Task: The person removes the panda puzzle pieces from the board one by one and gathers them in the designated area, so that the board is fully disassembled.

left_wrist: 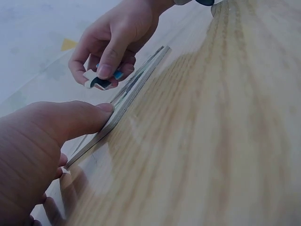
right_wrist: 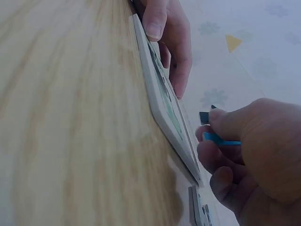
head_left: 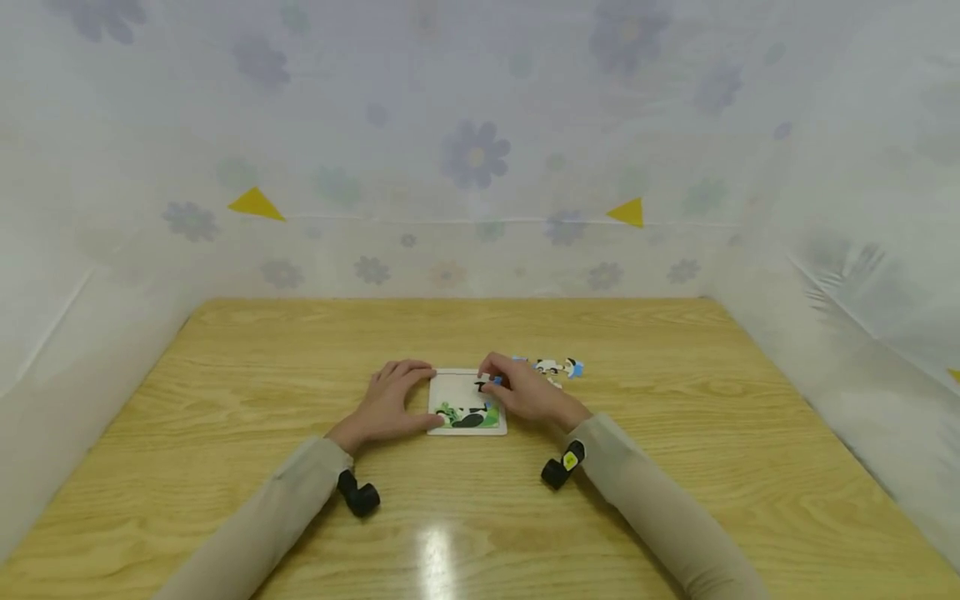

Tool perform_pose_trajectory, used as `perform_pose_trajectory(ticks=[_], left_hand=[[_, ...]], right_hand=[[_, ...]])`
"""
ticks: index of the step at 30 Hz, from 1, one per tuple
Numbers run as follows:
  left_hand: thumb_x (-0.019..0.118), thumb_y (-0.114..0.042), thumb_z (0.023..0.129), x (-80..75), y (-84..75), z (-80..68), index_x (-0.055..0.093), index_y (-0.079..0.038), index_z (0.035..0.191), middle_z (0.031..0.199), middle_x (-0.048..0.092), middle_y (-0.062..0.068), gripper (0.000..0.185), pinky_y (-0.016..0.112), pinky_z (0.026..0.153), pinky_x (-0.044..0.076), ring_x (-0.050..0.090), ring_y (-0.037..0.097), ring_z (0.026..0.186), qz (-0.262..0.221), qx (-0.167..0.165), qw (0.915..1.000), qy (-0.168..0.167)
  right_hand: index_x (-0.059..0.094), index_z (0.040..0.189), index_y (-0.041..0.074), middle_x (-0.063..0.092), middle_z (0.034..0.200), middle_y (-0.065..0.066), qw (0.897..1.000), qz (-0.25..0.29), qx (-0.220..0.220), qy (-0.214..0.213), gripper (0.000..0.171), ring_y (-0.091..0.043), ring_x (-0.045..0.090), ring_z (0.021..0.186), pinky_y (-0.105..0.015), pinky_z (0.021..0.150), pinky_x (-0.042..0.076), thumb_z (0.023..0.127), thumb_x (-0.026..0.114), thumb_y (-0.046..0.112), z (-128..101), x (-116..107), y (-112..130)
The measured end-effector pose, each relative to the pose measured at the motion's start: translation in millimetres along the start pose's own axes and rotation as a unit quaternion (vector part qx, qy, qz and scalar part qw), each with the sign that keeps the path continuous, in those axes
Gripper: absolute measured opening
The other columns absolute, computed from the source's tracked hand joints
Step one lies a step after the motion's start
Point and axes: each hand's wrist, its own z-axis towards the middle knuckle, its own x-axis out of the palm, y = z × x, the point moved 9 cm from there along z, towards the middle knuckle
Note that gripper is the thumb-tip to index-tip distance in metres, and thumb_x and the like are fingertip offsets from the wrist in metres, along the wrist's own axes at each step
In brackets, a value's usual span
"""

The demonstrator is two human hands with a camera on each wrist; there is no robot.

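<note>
A white-framed panda jigsaw board (head_left: 467,432) lies flat on the table, its lower part filled with green, black and white pieces. Holding the board's left side is my left hand (head_left: 387,404), thumb on the near corner and fingers at the far one. Over the board's right side, my right hand (head_left: 527,392) pinches a puzzle piece (left_wrist: 99,82) of white, black and blue between thumb and fingers. In the right wrist view, the blue part of that piece shows below the thumb. The piece is raised above the board's surface.
Several loose puzzle pieces (head_left: 574,367) lie just right of the board, partly behind the right hand. The wooden table (head_left: 465,517) ends at a flowered white curtain (head_left: 480,250) at the back, with similar sheets on both sides.
</note>
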Motion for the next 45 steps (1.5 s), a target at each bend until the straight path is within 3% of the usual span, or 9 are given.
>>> perform_pose_trajectory(ticks=[9, 14, 19, 26, 30, 36, 45], left_hand=[[0.074, -0.046, 0.078, 1.7, -0.3, -0.7, 0.054, -0.008, 0.135, 0.14, 0.047, 0.011, 0.072, 0.059, 0.101, 0.027, 0.04, 0.031, 0.126, 0.001, 0.008, 1.0, -0.001], [0.074, -0.044, 0.078, -0.2, -1.3, -1.3, 0.054, -0.007, 0.136, 0.14, 0.047, 0.012, 0.072, 0.06, 0.101, 0.026, 0.039, 0.033, 0.126, -0.003, 0.013, 0.9999, -0.004], [0.076, -0.043, 0.077, -2.9, -2.1, -1.6, 0.054, -0.006, 0.135, 0.14, 0.047, 0.012, 0.072, 0.06, 0.101, 0.026, 0.039, 0.033, 0.127, -0.006, 0.011, 0.9999, -0.006], [0.076, -0.043, 0.077, -2.3, -2.1, -0.4, 0.055, -0.006, 0.135, 0.14, 0.047, 0.012, 0.072, 0.059, 0.1, 0.027, 0.039, 0.033, 0.126, -0.005, 0.01, 0.9999, -0.005], [0.076, -0.043, 0.077, -1.1, -3.7, -0.2, 0.055, -0.006, 0.134, 0.139, 0.048, 0.013, 0.071, 0.059, 0.099, 0.027, 0.04, 0.033, 0.125, -0.007, 0.011, 0.9999, -0.004], [0.076, -0.044, 0.077, 0.7, -4.5, -0.5, 0.054, -0.007, 0.135, 0.141, 0.047, 0.011, 0.072, 0.058, 0.1, 0.027, 0.039, 0.032, 0.125, -0.011, 0.009, 0.9999, 0.001], [0.075, -0.044, 0.078, -0.1, -1.1, -0.5, 0.054, -0.006, 0.135, 0.14, 0.047, 0.012, 0.072, 0.059, 0.1, 0.027, 0.04, 0.032, 0.125, 0.0, 0.011, 0.9999, -0.004]], right_hand=[[0.059, 0.129, 0.003, 0.057, 0.076, -0.002, 0.996, 0.005, -0.001, -0.089, 0.033, -0.006, 0.042, 0.055, -0.024, 0.052, 0.039, 0.097, 0.049, 0.001, -15.9, -20.7, -13.0], [0.051, 0.131, -0.003, 0.057, 0.077, -0.003, 0.993, 0.003, 0.031, -0.117, 0.034, -0.007, 0.045, 0.059, -0.024, 0.053, 0.041, 0.097, 0.051, 0.001, -28.9, -31.0, -26.5], [0.047, 0.121, -0.002, 0.056, 0.083, -0.006, 0.991, 0.017, 0.06, -0.121, 0.025, -0.012, 0.046, 0.067, -0.025, 0.06, 0.041, 0.097, 0.052, 0.004, -38.4, -37.9, -35.0], [0.053, 0.11, 0.001, 0.054, 0.074, -0.003, 0.989, -0.002, 0.037, -0.147, 0.016, -0.009, 0.043, 0.061, -0.025, 0.057, 0.039, 0.094, 0.056, 0.001, -49.3, -49.6, -34.9], [0.055, 0.109, 0.001, 0.052, 0.07, -0.002, 0.986, -0.01, 0.035, -0.16, 0.016, -0.008, 0.041, 0.057, -0.025, 0.054, 0.037, 0.093, 0.057, 0.0, -57.6, -54.8, -38.6], [0.057, 0.11, 0.002, 0.053, 0.075, -0.004, 0.982, -0.008, 0.066, -0.177, 0.017, -0.008, 0.042, 0.058, -0.024, 0.055, 0.038, 0.093, 0.057, 0.0, -70.0, -61.3, -50.7], [0.059, 0.114, 0.002, 0.054, 0.079, -0.005, 0.98, 0.002, 0.105, -0.169, 0.02, -0.013, 0.043, 0.064, -0.026, 0.059, 0.039, 0.095, 0.053, 0.001, -85.6, -69.1, -59.8]])
